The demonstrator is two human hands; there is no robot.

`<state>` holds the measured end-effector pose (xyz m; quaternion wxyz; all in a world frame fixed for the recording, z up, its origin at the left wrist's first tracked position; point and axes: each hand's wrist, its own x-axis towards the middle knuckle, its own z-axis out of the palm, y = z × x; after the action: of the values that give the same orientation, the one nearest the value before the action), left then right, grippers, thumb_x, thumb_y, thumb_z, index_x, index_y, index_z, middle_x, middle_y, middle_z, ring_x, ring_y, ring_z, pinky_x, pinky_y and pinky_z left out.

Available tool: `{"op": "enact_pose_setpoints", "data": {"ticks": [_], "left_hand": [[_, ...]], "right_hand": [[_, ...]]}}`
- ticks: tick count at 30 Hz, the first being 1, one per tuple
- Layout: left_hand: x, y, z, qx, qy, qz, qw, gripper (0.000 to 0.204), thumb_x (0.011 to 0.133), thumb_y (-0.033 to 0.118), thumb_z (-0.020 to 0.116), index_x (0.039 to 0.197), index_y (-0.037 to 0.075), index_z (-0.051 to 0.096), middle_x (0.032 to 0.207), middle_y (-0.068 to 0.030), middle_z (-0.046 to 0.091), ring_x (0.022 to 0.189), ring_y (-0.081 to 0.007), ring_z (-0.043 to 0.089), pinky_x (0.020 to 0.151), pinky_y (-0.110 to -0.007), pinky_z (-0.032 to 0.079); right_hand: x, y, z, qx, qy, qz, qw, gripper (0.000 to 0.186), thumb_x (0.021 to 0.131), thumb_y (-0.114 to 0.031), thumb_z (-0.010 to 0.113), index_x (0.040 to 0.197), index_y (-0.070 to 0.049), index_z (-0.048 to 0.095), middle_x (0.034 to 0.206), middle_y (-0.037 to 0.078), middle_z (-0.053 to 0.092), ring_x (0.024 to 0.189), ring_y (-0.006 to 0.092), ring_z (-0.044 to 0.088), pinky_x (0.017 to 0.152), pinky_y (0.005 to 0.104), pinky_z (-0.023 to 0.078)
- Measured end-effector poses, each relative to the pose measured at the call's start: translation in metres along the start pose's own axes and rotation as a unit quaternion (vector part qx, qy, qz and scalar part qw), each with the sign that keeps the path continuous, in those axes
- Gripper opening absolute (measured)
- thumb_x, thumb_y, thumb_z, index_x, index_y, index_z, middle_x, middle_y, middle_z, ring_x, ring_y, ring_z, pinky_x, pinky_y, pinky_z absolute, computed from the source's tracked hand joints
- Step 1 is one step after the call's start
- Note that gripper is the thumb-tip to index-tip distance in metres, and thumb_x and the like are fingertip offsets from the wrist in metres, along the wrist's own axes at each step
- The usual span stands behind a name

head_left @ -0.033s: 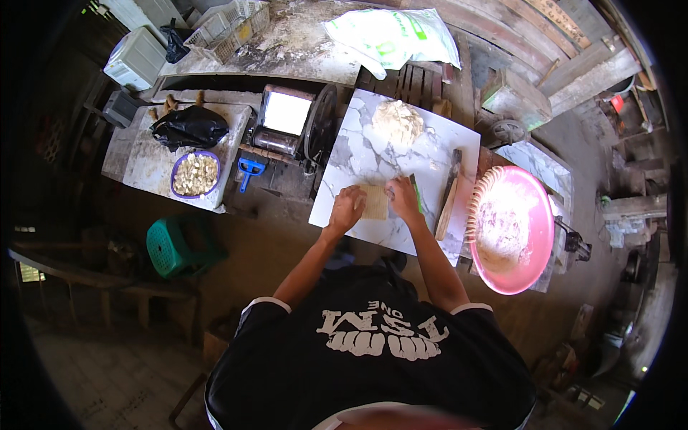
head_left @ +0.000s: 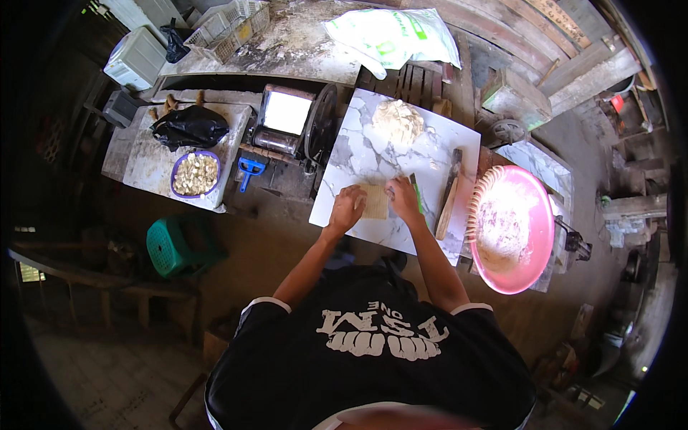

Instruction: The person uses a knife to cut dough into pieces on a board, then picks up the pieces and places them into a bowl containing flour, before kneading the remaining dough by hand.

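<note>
From here I judge the pale square [head_left: 375, 203], flat on the worktop's [head_left: 340, 161] near half, light and fairly stiff, best held by its side edges, where my left hand [head_left: 347, 206] curls and my right hand [head_left: 403, 197] bunches, though I cannot tell whether either grips.

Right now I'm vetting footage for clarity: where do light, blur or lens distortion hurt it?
Head view: glare washes out the white sack, the machine's pale panel and part of the pink basin; the green stool sits in dimness; edges bend near the black border; a blurred shape intrudes at bottom; left hand and right hand look fairly sharp.
</note>
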<state>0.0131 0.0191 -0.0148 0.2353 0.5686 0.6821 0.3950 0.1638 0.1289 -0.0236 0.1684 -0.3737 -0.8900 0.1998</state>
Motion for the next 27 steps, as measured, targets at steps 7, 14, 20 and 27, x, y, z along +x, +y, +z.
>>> {"op": "enact_pose_setpoints", "data": {"ticks": [7,14,20,27], "left_hand": [[0.007,0.006,-0.003,-0.033,-0.026,0.012,0.999,0.026,0.07,0.014,0.058,0.095,0.005,0.054,0.104,-0.0156,0.052,0.097,-0.0332,0.047,0.084,-0.039,0.037],[0.02,0.016,0.004,-0.08,-0.136,0.076,0.985,0.033,0.071,0.021,0.062,0.099,0.004,0.054,0.097,-0.0155,0.056,0.097,-0.0321,0.05,0.084,-0.035,0.039],[0.021,0.034,-0.008,-0.299,-0.25,-0.018,0.921,0.021,0.082,0.009,0.05,0.1,0.0,0.054,0.092,-0.0091,0.059,0.086,-0.0182,0.056,0.077,-0.028,0.043],[0.016,0.069,-0.028,-0.475,-0.205,-0.067,0.853,0.018,0.085,0.012,0.048,0.098,0.0,0.053,0.084,-0.0066,0.06,0.069,-0.0116,0.055,0.065,-0.024,0.043]], "right_hand": [[-0.016,-0.022,-0.028,0.054,0.026,-0.047,0.997,0.007,0.069,-0.008,0.055,0.076,-0.006,0.054,0.073,0.009,0.056,0.075,0.0262,0.052,0.068,0.0365,0.038],[-0.025,-0.047,-0.059,0.079,0.012,-0.051,0.995,0.006,0.072,-0.01,0.054,0.076,-0.006,0.055,0.072,0.007,0.057,0.074,0.0242,0.053,0.067,0.0346,0.038],[-0.015,-0.054,-0.077,0.222,0.017,-0.001,0.975,0.012,0.071,-0.005,0.056,0.083,-0.001,0.056,0.076,0.01,0.059,0.071,0.0236,0.057,0.065,0.0322,0.042],[-0.01,-0.065,-0.118,0.307,0.095,0.053,0.945,0.019,0.073,-0.005,0.06,0.09,0.001,0.057,0.08,0.01,0.061,0.072,0.0143,0.058,0.066,0.0241,0.045]]}}
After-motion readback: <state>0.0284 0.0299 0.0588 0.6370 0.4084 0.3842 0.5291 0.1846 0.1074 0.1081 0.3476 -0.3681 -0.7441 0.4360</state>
